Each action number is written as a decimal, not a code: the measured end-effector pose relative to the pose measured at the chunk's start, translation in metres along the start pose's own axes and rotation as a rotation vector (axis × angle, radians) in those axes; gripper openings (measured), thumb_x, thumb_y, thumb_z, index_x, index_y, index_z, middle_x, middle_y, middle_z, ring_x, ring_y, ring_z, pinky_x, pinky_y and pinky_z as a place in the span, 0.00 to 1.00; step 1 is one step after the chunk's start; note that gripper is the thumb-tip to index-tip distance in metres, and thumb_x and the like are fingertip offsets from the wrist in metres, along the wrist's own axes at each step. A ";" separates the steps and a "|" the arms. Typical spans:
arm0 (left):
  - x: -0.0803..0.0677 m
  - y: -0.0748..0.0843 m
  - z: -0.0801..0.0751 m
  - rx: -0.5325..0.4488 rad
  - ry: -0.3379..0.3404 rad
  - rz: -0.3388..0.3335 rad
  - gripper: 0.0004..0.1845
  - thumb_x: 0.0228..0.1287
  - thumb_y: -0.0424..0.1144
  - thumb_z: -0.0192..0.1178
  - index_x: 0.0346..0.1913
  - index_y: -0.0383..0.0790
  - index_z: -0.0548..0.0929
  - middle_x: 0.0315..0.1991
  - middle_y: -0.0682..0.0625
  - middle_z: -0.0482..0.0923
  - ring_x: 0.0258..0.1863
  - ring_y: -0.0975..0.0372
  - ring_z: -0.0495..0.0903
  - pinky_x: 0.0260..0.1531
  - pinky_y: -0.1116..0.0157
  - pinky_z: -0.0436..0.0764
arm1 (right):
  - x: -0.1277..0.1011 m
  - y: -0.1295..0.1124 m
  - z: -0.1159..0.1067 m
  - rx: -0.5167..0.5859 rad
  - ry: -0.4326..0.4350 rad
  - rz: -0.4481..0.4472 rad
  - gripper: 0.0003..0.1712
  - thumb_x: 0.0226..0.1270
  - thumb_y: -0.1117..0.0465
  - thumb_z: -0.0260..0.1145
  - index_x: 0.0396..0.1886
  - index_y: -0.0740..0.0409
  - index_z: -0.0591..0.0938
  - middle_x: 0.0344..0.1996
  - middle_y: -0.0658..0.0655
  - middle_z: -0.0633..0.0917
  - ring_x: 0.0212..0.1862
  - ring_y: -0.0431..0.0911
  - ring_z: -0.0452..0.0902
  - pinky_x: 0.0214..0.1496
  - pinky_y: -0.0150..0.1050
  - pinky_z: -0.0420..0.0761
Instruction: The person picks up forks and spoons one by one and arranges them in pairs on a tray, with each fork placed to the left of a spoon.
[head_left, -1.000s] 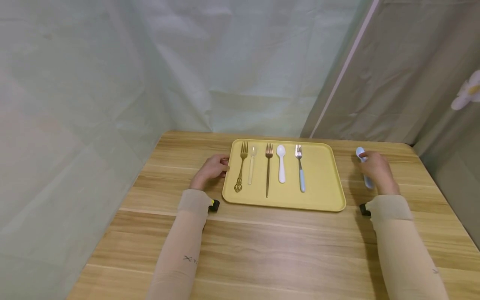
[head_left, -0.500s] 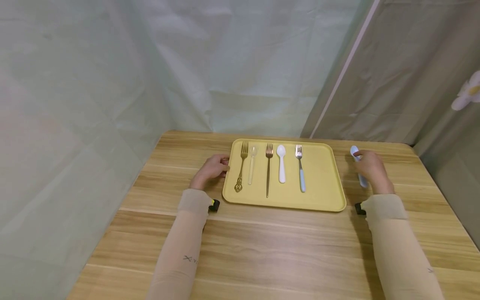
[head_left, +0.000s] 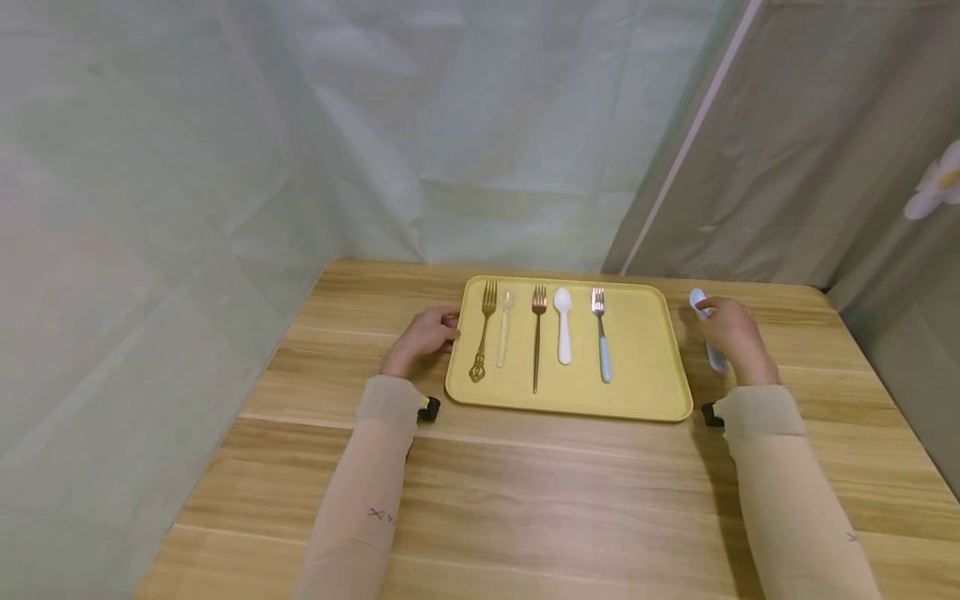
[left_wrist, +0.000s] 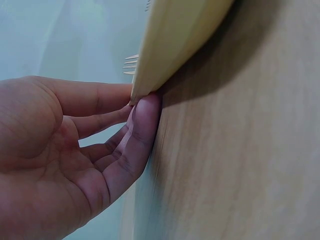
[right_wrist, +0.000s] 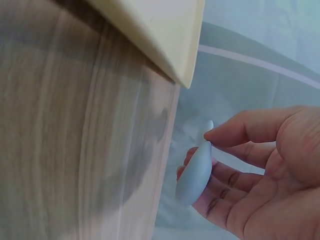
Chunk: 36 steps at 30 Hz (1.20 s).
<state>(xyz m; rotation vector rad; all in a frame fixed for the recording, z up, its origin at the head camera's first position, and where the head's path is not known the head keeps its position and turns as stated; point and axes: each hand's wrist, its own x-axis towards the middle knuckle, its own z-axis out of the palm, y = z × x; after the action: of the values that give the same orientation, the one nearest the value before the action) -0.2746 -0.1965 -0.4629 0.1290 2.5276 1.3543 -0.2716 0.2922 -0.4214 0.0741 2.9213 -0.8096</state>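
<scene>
My left hand (head_left: 424, 333) pinches the left rim of a yellow tray (head_left: 647, 358); the left wrist view shows the rim (left_wrist: 145, 75) between thumb and fingers. Off the tray's right side, my right hand (head_left: 735, 333) holds a light-blue spoon (head_left: 715, 357) above the table. In the right wrist view the thumb presses on the spoon (right_wrist: 194, 175), with curled fingers partly behind it. From left to right on the tray lie an ornate gold fork (head_left: 482, 342), a clear spoon (head_left: 502, 337), a copper-coloured fork (head_left: 537, 337), a white spoon (head_left: 564, 342) and a blue-handled fork (head_left: 604, 358).
The tray stands near the back of a wooden table (head_left: 555, 508). Behind it hangs a pale curtain (head_left: 480, 142), with a grey-brown one (head_left: 780, 167) to the right. The tray's right part is bare, beside the blue-handled fork.
My right hand has moved left with the light-blue spoon, closer to the tray's right edge. The left hand keeps its grip on the rim, and the cutlery on the tray has not moved.
</scene>
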 end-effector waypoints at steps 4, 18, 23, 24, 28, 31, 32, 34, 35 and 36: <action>0.000 0.001 0.000 0.000 0.000 -0.003 0.29 0.72 0.25 0.56 0.75 0.28 0.68 0.47 0.38 0.76 0.36 0.59 0.80 0.35 0.67 0.85 | 0.002 -0.004 0.001 0.019 -0.002 -0.028 0.29 0.68 0.68 0.52 0.68 0.75 0.73 0.57 0.82 0.76 0.51 0.68 0.75 0.46 0.56 0.82; 0.001 0.001 0.000 -0.004 0.002 -0.014 0.29 0.73 0.26 0.55 0.75 0.29 0.69 0.49 0.38 0.77 0.40 0.57 0.80 0.37 0.66 0.86 | 0.006 -0.018 0.008 0.082 -0.048 -0.071 0.33 0.64 0.69 0.55 0.69 0.76 0.72 0.56 0.81 0.77 0.51 0.66 0.77 0.42 0.46 0.83; 0.000 0.001 0.001 0.000 0.003 -0.005 0.29 0.72 0.25 0.55 0.75 0.28 0.69 0.47 0.39 0.76 0.38 0.58 0.80 0.36 0.66 0.85 | 0.008 -0.025 0.011 0.066 -0.042 -0.091 0.31 0.67 0.68 0.56 0.69 0.75 0.72 0.55 0.80 0.78 0.52 0.66 0.77 0.45 0.48 0.82; 0.000 0.001 0.001 0.002 0.002 -0.003 0.29 0.72 0.25 0.55 0.75 0.28 0.69 0.46 0.40 0.76 0.38 0.58 0.79 0.36 0.66 0.85 | 0.008 -0.026 0.012 0.066 -0.044 -0.092 0.30 0.67 0.68 0.56 0.69 0.75 0.72 0.56 0.80 0.78 0.52 0.67 0.77 0.46 0.49 0.83; -0.001 0.002 0.001 0.006 -0.001 0.002 0.29 0.72 0.25 0.54 0.75 0.28 0.69 0.45 0.41 0.75 0.38 0.58 0.79 0.36 0.66 0.85 | 0.008 -0.031 0.014 0.089 -0.071 -0.081 0.30 0.70 0.68 0.55 0.71 0.75 0.71 0.58 0.81 0.76 0.54 0.68 0.77 0.51 0.55 0.84; -0.002 0.003 0.001 0.012 -0.002 0.002 0.29 0.72 0.26 0.54 0.75 0.29 0.69 0.45 0.40 0.75 0.39 0.57 0.79 0.36 0.66 0.85 | 0.008 -0.034 0.016 0.101 -0.084 -0.077 0.30 0.71 0.67 0.55 0.71 0.75 0.70 0.59 0.81 0.75 0.55 0.69 0.77 0.53 0.57 0.84; -0.002 0.003 0.000 0.014 -0.001 0.002 0.29 0.72 0.26 0.54 0.75 0.29 0.69 0.45 0.40 0.75 0.39 0.57 0.79 0.36 0.66 0.85 | 0.009 -0.035 0.016 0.102 -0.084 -0.079 0.30 0.71 0.67 0.55 0.71 0.75 0.70 0.59 0.81 0.75 0.55 0.69 0.77 0.53 0.57 0.84; -0.002 0.003 0.000 0.015 0.000 0.003 0.29 0.72 0.26 0.54 0.75 0.29 0.69 0.46 0.40 0.75 0.39 0.57 0.79 0.36 0.66 0.85 | 0.010 -0.038 0.018 0.102 -0.088 -0.086 0.30 0.71 0.68 0.56 0.71 0.75 0.70 0.58 0.81 0.75 0.53 0.68 0.77 0.51 0.56 0.84; -0.002 0.002 0.000 0.016 -0.001 0.004 0.29 0.72 0.26 0.54 0.75 0.28 0.69 0.46 0.40 0.75 0.39 0.57 0.79 0.36 0.66 0.85 | 0.010 -0.040 0.019 0.102 -0.087 -0.090 0.31 0.71 0.68 0.56 0.71 0.75 0.70 0.57 0.81 0.76 0.52 0.68 0.77 0.50 0.55 0.84; -0.002 0.002 0.000 0.016 0.000 0.003 0.29 0.72 0.26 0.54 0.75 0.28 0.69 0.46 0.39 0.75 0.39 0.57 0.79 0.36 0.66 0.85 | 0.011 -0.041 0.020 0.102 -0.090 -0.091 0.31 0.70 0.68 0.56 0.71 0.75 0.70 0.57 0.80 0.76 0.51 0.67 0.77 0.49 0.53 0.84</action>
<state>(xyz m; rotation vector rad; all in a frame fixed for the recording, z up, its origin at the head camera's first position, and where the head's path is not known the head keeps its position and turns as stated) -0.2729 -0.1953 -0.4606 0.1362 2.5402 1.3353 -0.2839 0.2469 -0.4183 -0.0860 2.8154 -0.9502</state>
